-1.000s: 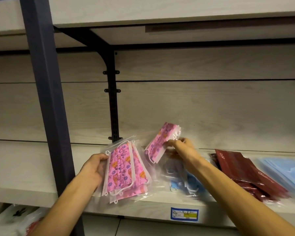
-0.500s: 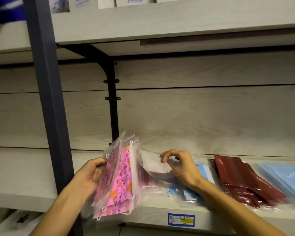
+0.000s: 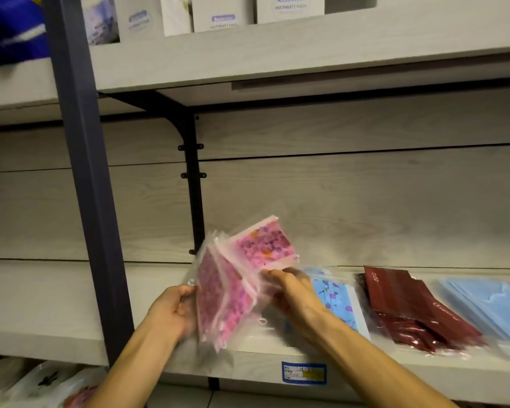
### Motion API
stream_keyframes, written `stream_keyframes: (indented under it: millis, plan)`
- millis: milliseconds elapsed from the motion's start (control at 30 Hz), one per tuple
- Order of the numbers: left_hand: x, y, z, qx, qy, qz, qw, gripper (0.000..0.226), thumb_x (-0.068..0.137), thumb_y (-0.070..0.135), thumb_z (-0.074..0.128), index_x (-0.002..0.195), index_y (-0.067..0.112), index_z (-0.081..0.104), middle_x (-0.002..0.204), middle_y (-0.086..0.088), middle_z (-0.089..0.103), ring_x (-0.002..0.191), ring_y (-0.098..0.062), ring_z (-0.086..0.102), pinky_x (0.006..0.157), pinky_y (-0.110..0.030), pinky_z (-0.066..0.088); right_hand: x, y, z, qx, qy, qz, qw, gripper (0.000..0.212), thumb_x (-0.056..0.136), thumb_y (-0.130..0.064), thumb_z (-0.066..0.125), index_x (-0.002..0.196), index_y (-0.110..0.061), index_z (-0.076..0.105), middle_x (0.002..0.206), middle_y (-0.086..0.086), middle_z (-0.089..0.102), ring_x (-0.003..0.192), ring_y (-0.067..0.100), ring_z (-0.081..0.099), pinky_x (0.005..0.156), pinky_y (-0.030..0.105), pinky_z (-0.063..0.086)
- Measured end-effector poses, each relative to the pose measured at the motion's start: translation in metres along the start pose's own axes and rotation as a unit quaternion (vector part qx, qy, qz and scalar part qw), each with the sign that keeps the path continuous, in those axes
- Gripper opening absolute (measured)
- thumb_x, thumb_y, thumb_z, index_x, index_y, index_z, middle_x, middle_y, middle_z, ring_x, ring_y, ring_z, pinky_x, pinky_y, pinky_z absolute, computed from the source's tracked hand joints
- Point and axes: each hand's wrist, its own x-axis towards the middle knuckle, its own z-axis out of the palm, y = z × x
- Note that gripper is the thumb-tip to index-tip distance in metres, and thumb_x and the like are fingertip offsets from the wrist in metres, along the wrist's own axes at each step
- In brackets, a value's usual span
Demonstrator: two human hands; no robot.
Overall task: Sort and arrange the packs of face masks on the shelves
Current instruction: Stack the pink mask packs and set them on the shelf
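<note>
Facing shelving: you are looking at a pale wood-grain shelf (image 3: 56,304) with a dark upright post (image 3: 83,172) standing on the left and a black bracket (image 3: 193,184) running down the back panel.
Upper shelf: it is carrying white boxes (image 3: 289,7), one reading "maternity pads", and a blue item (image 3: 9,28) is sitting at the far left.
Light blue packs (image 3: 489,304): they are lying flat at the right end of the shelf, just beside the maroon ones.
Maroon packs (image 3: 409,307): they are lying in an overlapping pile between the light blue packs and the printed blue pack.
Printed blue pack (image 3: 336,301): it is lying on the shelf under your right forearm, partly hidden by it.
Pink pack stack (image 3: 218,295): you are holding these clear-bagged pink printed packs upright above the shelf's front edge, and motion is blurring them.
Single pink pack (image 3: 262,245): it is tilting up and to the right, touching the top of the stack.
Left hand (image 3: 174,310): your fingers are curling round the stack's left side, gripping it.
Right hand (image 3: 289,287): your fingertips are pinching the lower edge of the single pink pack.
Price label (image 3: 304,373): it is sticking to the shelf's front face below your hands.
Lower level: bagged goods (image 3: 42,384) are showing at bottom left, too blurred to identify.
</note>
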Motion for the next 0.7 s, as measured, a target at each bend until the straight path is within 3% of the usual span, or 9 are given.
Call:
stream_keyframes:
  millis: [67, 133, 200, 267, 367, 467, 567, 633, 700]
  plan:
    - [-0.006, -0.006, 0.008, 0.01, 0.013, 0.008, 1.0, 0.015, 0.102, 0.004, 0.042, 0.109, 0.001, 0.055, 0.096, -0.019, 0.065, 0.096, -0.031, 0.064, 0.092, -0.046, 0.049, -0.006, 0.003, 0.003, 0.043, -0.046, 0.026, 0.998, 0.026, 0.086, -0.007, 0.061, 0.109, 0.004, 0.059, 0.084, 0.023, 0.071, 0.072, 0.038, 0.07, 0.074, 0.05, 0.058]
    - [-0.011, -0.01, 0.012, 0.033, 0.016, 0.01, 0.999, 0.019, 0.104, 0.004, 0.038, 0.093, 0.001, 0.053, 0.077, -0.02, 0.066, 0.081, -0.031, 0.06, 0.077, -0.047, 0.047, -0.005, 0.005, 0.004, 0.042, -0.071, 0.024, 0.996, 0.034, 0.087, -0.008, 0.057, 0.119, 0.002, 0.063, 0.109, 0.031, 0.069, 0.097, 0.046, 0.07, 0.09, 0.065, 0.053]
    - [-0.016, -0.012, 0.015, 0.058, 0.024, 0.01, 0.998, 0.022, 0.104, 0.005, 0.038, 0.087, 0.002, 0.051, 0.058, -0.019, 0.067, 0.077, -0.029, 0.059, 0.077, -0.048, 0.045, -0.007, 0.005, 0.005, 0.034, -0.087, 0.042, 0.995, 0.034, 0.09, -0.01, 0.054, 0.119, 0.006, 0.062, 0.117, 0.033, 0.066, 0.106, 0.046, 0.068, 0.095, 0.066, 0.051]
    - [-0.013, -0.011, 0.015, 0.073, 0.019, 0.012, 0.997, 0.022, 0.104, 0.008, 0.041, 0.087, 0.003, 0.054, 0.058, -0.018, 0.068, 0.079, -0.029, 0.061, 0.081, -0.05, 0.044, -0.007, 0.007, 0.004, 0.045, -0.093, 0.068, 0.992, 0.038, 0.092, -0.018, 0.05, 0.115, 0.011, 0.059, 0.115, 0.03, 0.067, 0.106, 0.042, 0.067, 0.099, 0.06, 0.05]
    - [-0.01, -0.004, 0.015, 0.096, -0.002, 0.005, 0.995, 0.01, 0.1, 0.009, 0.052, 0.091, 0.006, 0.057, 0.085, -0.02, 0.07, 0.09, -0.032, 0.064, 0.087, -0.052, 0.046, -0.012, 0.005, 0.003, 0.109, -0.137, 0.111, 0.978, 0.037, 0.092, -0.026, 0.041, 0.111, 0.002, 0.057, 0.105, 0.019, 0.071, 0.095, 0.032, 0.069, 0.093, 0.053, 0.054]
    - [-0.007, 0.002, 0.015, 0.111, -0.029, 0.005, 0.993, 0.004, 0.093, 0.001, 0.059, 0.093, 0.004, 0.057, 0.089, -0.019, 0.068, 0.088, -0.032, 0.066, 0.088, -0.049, 0.051, -0.02, -0.002, 0.002, 0.152, -0.16, 0.122, 0.968, 0.035, 0.092, -0.025, 0.04, 0.105, -0.001, 0.062, 0.094, 0.018, 0.073, 0.08, 0.027, 0.072, 0.077, 0.042, 0.057]
    - [-0.002, 0.007, 0.012, 0.113, -0.031, 0.03, 0.993, 0.016, 0.09, -0.005, 0.061, 0.105, 0.001, 0.061, 0.094, -0.02, 0.069, 0.094, -0.033, 0.068, 0.09, -0.045, 0.054, -0.017, 0.0, -0.005, 0.159, -0.181, 0.083, 0.967, 0.053, 0.087, -0.027, 0.049, 0.13, 0.003, 0.058, 0.131, 0.028, 0.061, 0.12, 0.042, 0.06, 0.104, 0.062, 0.044]
    - [0.002, 0.011, 0.011, 0.136, -0.028, 0.036, 0.99, 0.01, 0.092, -0.004, 0.058, 0.1, 0.0, 0.06, 0.084, -0.018, 0.072, 0.078, -0.03, 0.072, 0.078, -0.039, 0.06, -0.015, -0.002, -0.015, 0.129, -0.157, 0.056, 0.978, 0.056, 0.082, -0.03, 0.055, 0.126, 0.004, 0.061, 0.13, 0.03, 0.06, 0.112, 0.041, 0.062, 0.102, 0.059, 0.048]
    - [0.005, 0.016, 0.01, 0.159, -0.022, 0.038, 0.986, 0.011, 0.095, -0.001, 0.052, 0.086, 0.001, 0.058, 0.065, -0.016, 0.07, 0.054, -0.026, 0.07, 0.057, -0.034, 0.06, -0.011, -0.009, -0.025, 0.103, -0.117, 0.029, 0.987, 0.049, 0.082, -0.035, 0.058, 0.114, 0.0, 0.067, 0.11, 0.023, 0.066, 0.09, 0.035, 0.065, 0.083, 0.044, 0.054]
